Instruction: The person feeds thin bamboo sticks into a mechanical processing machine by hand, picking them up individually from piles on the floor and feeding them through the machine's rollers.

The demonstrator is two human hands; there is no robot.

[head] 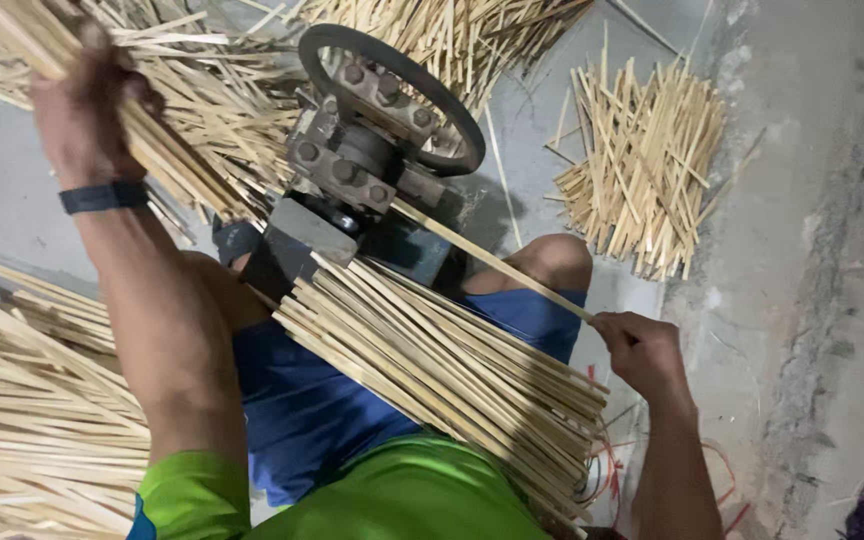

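Bamboo strips lay heaped at the far left, a loose pile of pale slats (22, 420) spread over the grey floor (2, 190). Above it the left hand (82, 115), with a dark band (104, 196) at the wrist, was clenched round a thick bundle of sticks (192, 150) held up and angled toward the machine. At the centre stood a dark metal splitting machine (352, 170) with a round wheel (392, 95) and bolted blocks, set between the person's knees. Below it another bundle of strips (442, 370) rested across the lap, over blue shorts (312, 410) and a green shirt (412, 495). One single strip (492, 262) ran out of the machine toward the right — the right hand (642, 350) was pinching its free end, fingers closed on it. Further right a smaller stack of cut sticks (642, 170) lay on the floor beside a rough concrete wall (822, 250). Judging from how things lay, a good share had already gone through, since piles sat on several sides, yet the raised bundle was full — much seemed left to feed.
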